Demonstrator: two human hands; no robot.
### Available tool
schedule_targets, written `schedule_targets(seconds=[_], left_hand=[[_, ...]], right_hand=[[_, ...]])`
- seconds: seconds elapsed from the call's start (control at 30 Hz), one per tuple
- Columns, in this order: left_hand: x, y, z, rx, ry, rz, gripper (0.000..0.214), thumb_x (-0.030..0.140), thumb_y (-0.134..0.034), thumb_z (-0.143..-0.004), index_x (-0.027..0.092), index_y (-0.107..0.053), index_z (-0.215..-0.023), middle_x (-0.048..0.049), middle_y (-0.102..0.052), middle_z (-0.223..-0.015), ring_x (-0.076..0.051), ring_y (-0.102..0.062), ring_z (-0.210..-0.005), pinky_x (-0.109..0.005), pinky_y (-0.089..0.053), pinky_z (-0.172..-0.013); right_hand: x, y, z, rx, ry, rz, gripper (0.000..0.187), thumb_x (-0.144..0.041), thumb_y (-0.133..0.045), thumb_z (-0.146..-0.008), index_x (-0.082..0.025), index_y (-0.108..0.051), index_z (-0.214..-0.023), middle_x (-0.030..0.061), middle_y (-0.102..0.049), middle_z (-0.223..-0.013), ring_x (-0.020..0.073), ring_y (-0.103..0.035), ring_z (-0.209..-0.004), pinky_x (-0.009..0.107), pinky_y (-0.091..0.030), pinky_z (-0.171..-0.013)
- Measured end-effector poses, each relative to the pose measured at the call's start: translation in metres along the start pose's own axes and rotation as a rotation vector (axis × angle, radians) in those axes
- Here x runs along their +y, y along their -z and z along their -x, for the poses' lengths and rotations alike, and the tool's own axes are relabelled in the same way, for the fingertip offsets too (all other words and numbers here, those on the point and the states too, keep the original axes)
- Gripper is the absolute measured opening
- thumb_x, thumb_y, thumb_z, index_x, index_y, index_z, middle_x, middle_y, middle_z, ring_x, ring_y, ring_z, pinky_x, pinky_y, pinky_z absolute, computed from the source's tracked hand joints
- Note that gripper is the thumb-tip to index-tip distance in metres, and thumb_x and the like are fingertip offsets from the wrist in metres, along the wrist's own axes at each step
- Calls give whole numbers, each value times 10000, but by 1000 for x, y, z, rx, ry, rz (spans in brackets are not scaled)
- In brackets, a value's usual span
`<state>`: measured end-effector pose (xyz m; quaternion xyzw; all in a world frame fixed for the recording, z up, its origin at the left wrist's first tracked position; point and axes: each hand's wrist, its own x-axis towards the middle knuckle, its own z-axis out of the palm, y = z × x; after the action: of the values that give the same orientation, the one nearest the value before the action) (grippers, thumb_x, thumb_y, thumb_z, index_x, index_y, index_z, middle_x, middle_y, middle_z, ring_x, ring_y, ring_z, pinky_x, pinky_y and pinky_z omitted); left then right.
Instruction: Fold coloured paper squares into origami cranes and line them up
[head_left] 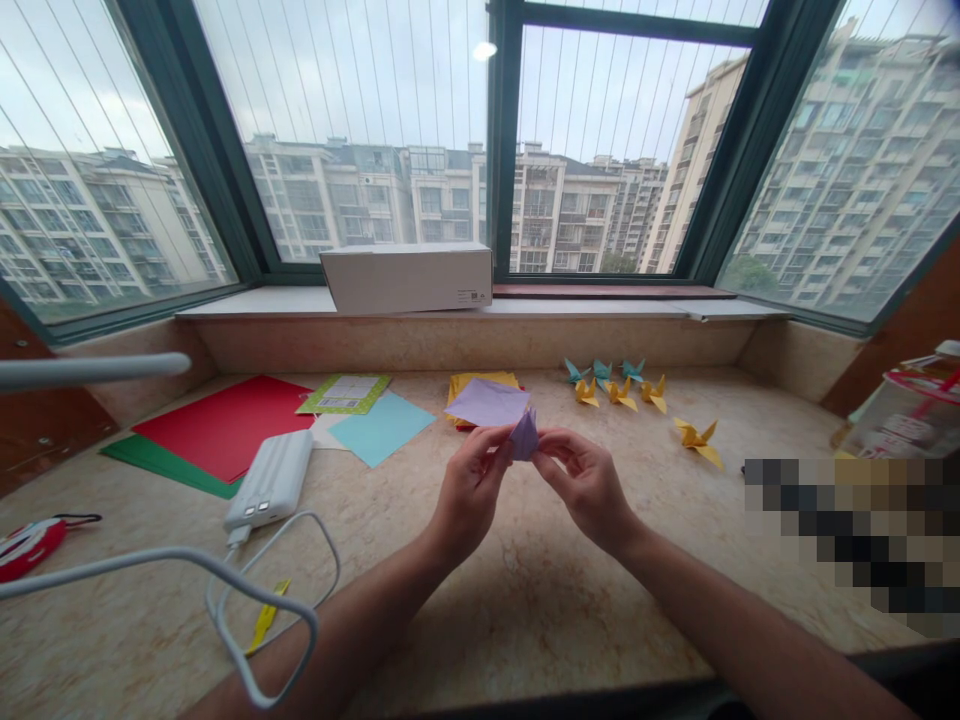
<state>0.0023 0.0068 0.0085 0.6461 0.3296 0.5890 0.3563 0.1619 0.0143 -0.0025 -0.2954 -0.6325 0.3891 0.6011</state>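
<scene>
A small folded piece of purple origami paper (526, 437) is held up between my two hands over the middle of the counter, its pointed end upward. My left hand (471, 485) pinches its left side between thumb and fingers. From the other side, my right hand (585, 482) grips the lower right edge the same way. Just behind them lies a flat purple sheet (487, 402) on top of a stack of yellow paper squares (459, 384). To the right stand several folded paper cranes, teal (602, 373) at the back and yellow (622, 394) in front, with a larger yellow crane (699, 442) nearer.
On the left lie red sheets (232, 420), green sheets (165, 465), a light blue sheet (384, 428) and a white power bank (270, 480) with a looping cable (285, 690). A yellow cutter (266, 618) lies under the cable. A plastic bottle (904, 415) stands far right; a white box (409, 278) sits on the sill.
</scene>
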Motion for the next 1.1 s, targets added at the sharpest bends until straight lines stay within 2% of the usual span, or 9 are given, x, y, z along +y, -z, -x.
schedule_targets(seconds=[0.13, 0.27, 0.4, 0.67, 0.8, 0.9, 1.0, 1.1], left_hand=[[-2, 1, 0, 33, 85, 39, 235, 298, -643, -879, 173, -657, -1078, -70, -703, -961, -186, -653, -870, -297, -522, -780], [-5, -1, 1, 43, 80, 94, 234, 299, -652, -873, 184, -620, -1075, -31, -649, -890, -156, -643, -804, -280, -541, -731], [-6, -3, 2, 14, 42, 142, 235, 309, -618, -897, 211, -573, -1106, -11, -601, -897, -146, -640, -767, -268, -563, -643], [-3, -3, 1, -30, 41, 143, 152, 277, -604, -911, 185, -571, -1028, -52, -658, -950, -179, -666, -849, -281, -555, -697], [-4, -2, 1, -50, -4, 129, 103, 277, -591, -915, 174, -591, -923, -42, -596, -948, -151, -636, -790, -296, -557, -714], [-2, -1, 0, -35, -67, 56, 97, 239, -590, -905, 166, -619, -849, -54, -567, -972, -160, -607, -862, -276, -540, -737], [2, 0, 1, -8, -81, 0, 97, 189, -570, -897, 162, -635, -829, -65, -579, -978, -175, -580, -948, -259, -509, -769], [4, -1, 2, -25, -28, 51, 87, 207, -575, -896, 153, -631, -856, -68, -576, -999, -159, -581, -901, -237, -494, -720]], right_hand=[[4, 0, -2, 52, -37, -77, 164, -281, -729, -800, -227, -616, -906, 26, -677, -894, 173, -659, -834, 322, -555, -796], [8, 0, -3, 32, -52, -137, 226, -263, -730, -807, -246, -554, -948, 5, -649, -892, 152, -648, -801, 294, -537, -743], [7, 1, -2, -31, -67, -112, 256, -269, -691, -847, -251, -549, -1059, 22, -650, -930, 165, -643, -861, 303, -517, -761], [8, 1, -2, -39, -41, -90, 341, -292, -697, -844, -284, -530, -1140, 26, -608, -1010, 168, -621, -856, 336, -534, -774], [9, 2, -2, -51, -10, -78, 219, -290, -681, -857, -278, -575, -1048, 24, -596, -1012, 156, -608, -826, 329, -538, -758], [6, 4, -2, -68, 38, -28, 80, -290, -666, -858, -237, -647, -915, 46, -559, -1049, 181, -601, -930, 324, -531, -788], [0, 5, -2, -101, 43, 5, 133, -305, -600, -896, -216, -693, -925, 73, -544, -1094, 202, -587, -1006, 340, -522, -843], [-2, 4, -1, -104, 26, 7, 139, -303, -608, -893, -204, -697, -934, 75, -567, -1076, 195, -599, -987, 335, -518, -857]])
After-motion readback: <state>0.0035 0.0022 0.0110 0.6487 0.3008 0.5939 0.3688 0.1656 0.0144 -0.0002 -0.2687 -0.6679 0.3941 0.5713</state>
